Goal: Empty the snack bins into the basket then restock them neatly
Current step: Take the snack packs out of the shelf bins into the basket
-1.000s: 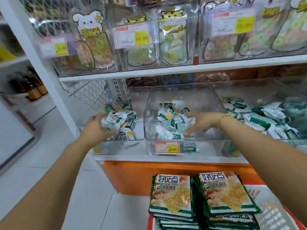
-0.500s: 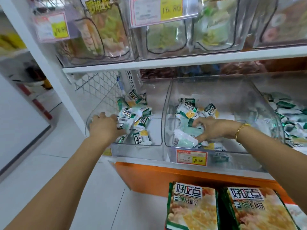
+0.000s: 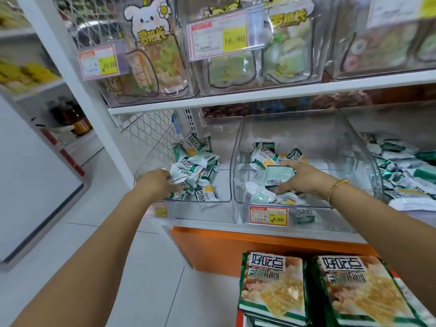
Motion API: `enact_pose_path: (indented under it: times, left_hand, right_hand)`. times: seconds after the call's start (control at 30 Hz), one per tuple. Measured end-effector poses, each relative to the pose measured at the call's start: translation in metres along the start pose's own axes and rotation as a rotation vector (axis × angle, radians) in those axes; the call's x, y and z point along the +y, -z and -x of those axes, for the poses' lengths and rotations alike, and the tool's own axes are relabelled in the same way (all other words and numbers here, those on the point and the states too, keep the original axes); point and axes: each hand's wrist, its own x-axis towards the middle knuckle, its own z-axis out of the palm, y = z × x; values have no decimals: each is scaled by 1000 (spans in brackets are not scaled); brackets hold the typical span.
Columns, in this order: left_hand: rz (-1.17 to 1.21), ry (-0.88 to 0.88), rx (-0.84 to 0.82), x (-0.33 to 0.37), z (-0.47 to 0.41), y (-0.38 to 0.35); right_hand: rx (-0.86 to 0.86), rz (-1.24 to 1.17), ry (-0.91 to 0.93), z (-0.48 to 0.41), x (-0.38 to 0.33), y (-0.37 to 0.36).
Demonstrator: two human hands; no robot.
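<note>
- Left grip (image 3: 155, 182) is gripping snack packets (image 3: 188, 166) in the left bin (image 3: 223, 185); right grip (image 3: 299, 179) is clamping a handful in the middle bin (image 3: 330, 142).
- Best: keeping handfuls small, lifting straight up and out, nothing spilling off the shelf.
- Basket isn't showing.

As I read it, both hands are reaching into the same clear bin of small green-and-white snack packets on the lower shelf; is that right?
Not quite. The head view shows two neighbouring bins: the left hand is in the leftmost clear bin, the right hand in the middle clear bin. Both bins hold small green-and-white snack packets.
</note>
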Motion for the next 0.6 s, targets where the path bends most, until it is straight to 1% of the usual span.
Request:
enact_pose_path:
  times: [0.1,0.17,0.23,0.33,0.43,0.47,0.53,0.57,0.6]
  left_hand:
    - [132,13,53,0,6,1]
    - [291,3,156,-2,14,1]
    - [377,-31,292,1,27,3]
    - [414,-156,471,16,57,19]
    - [425,-379,582,37,105,36]
    - [419,-463,598,46,125,40]
    - [398,-606,569,62,166,43]
    - [387,-669,524,71,186,42]
    - [375,-731,444,81,203,40]
  right_hand:
    - [148,-124,47,13,-3,11]
    - [247,-235,99,28,-9,24]
    - [282,-345,151,53,-16,37]
    - [220,-478,220,110,-20,50]
    - [126,-456,244,178,-1,61]
    - [97,-435,248,199,10,64]
    - [74,-377,226,232,40,66]
    - [81,-322,193,245,56,64]
    - [74,-246,155,256,74,61]
